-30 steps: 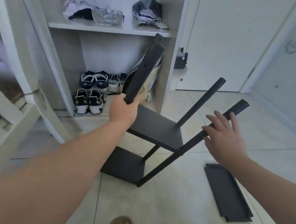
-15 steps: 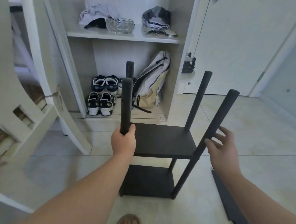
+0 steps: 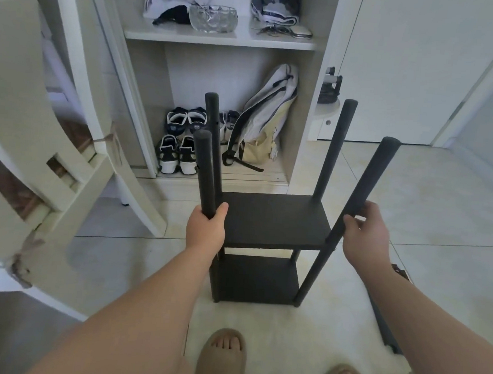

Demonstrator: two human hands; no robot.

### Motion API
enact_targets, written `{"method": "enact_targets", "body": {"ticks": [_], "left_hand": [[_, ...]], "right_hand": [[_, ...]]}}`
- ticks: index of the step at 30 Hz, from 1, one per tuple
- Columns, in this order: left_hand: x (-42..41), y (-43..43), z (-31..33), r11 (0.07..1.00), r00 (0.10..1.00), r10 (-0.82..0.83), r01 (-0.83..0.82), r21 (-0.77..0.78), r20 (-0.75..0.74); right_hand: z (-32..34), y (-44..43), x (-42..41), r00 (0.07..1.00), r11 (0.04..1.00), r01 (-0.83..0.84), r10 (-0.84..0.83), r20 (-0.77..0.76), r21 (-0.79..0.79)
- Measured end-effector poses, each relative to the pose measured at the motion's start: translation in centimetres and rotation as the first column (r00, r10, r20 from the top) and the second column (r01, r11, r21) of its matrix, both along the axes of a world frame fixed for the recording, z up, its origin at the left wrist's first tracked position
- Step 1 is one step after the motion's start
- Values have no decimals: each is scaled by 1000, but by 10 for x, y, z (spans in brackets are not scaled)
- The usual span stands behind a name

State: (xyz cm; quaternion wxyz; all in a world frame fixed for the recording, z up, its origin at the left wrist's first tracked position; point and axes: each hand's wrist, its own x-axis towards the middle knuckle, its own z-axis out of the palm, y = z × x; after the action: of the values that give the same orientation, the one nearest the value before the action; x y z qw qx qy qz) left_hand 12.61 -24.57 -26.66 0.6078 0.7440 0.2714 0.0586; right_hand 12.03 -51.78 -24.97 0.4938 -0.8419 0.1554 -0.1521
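Note:
A black two-shelf rack stands upright on the tiled floor in front of me, with several round black posts rising above its upper shelf. My left hand grips the near left post just above the upper shelf. My right hand holds the near right post, fingers curled around it. A loose black shelf panel lies on the floor at the right, mostly hidden behind my right forearm.
An open white cupboard stands behind the rack, with shoes and a backpack on its floor and a glass bowl on its shelf. A white chair frame leans in at the left. My sandalled feet are below.
The rack has gone from tilted to standing upright on the floor. My right hand, open beside the near right post before, now holds it. My left hand kept its grip.

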Motion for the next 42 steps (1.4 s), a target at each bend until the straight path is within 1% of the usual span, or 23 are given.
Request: {"method": "enact_targets", "body": {"ticks": [5,7,9,11,12,14,17,21,25,28,30,32,35,37,40,42], "left_hand": [[-13,-1,3,999,998,-42,44,29,-52],[-19,-3,9,998,993,-51,56,42,-102],[-27,-6,16,998,980,-43,50,31,-195],[-37,-9,22,998,942,-47,55,13,-333],[-42,-11,23,996,915,-78,85,0,-395],[-52,-17,23,974,859,-203,225,-10,-470],[-67,-32,26,872,742,-394,488,35,-542],[-77,-72,28,680,601,-561,727,98,-569],[-81,-124,21,474,475,-656,864,170,-586],[-72,-165,10,387,446,-706,894,227,-551],[-64,-193,-6,382,443,-730,896,226,-521],[-61,-222,-30,396,434,-746,899,188,-505],[-60,-265,-77,377,370,-778,921,95,-508],[-58,-294,-113,383,342,-785,923,28,-517],[-50,-335,-171,447,361,-776,893,-47,-517],[-43,-362,-210,496,387,-769,863,-93,-508]], "right_hand": [[0,-5,-12,999,1000,-19,19,-32,14],[1,-11,-21,998,999,-44,43,-55,-15],[3,-17,-33,992,994,-93,87,-97,-63],[6,-26,-47,980,984,-144,128,-149,-105],[9,-31,-54,976,980,-159,138,-168,-116],[14,-43,-70,969,974,-171,140,-201,-147],[17,-67,-96,957,965,-174,118,-267,-198],[8,-108,-122,929,947,-196,96,-359,-256],[-6,-152,-137,874,913,-216,23,-485,-346],[-25,-182,-140,826,857,-250,-53,-561,-450],[-43,-200,-140,773,803,-305,-105,-625,-512],[-65,-215,-140,715,751,-387,-122,-688,-536],[-100,-237,-129,673,746,-420,-127,-729,-518],[-123,-256,-113,646,734,-456,-116,-755,-503],[-164,-287,-86,595,716,-525,-77,-800,-460],[-192,-311,-65,583,707,-543,-72,-809,-454]]}}
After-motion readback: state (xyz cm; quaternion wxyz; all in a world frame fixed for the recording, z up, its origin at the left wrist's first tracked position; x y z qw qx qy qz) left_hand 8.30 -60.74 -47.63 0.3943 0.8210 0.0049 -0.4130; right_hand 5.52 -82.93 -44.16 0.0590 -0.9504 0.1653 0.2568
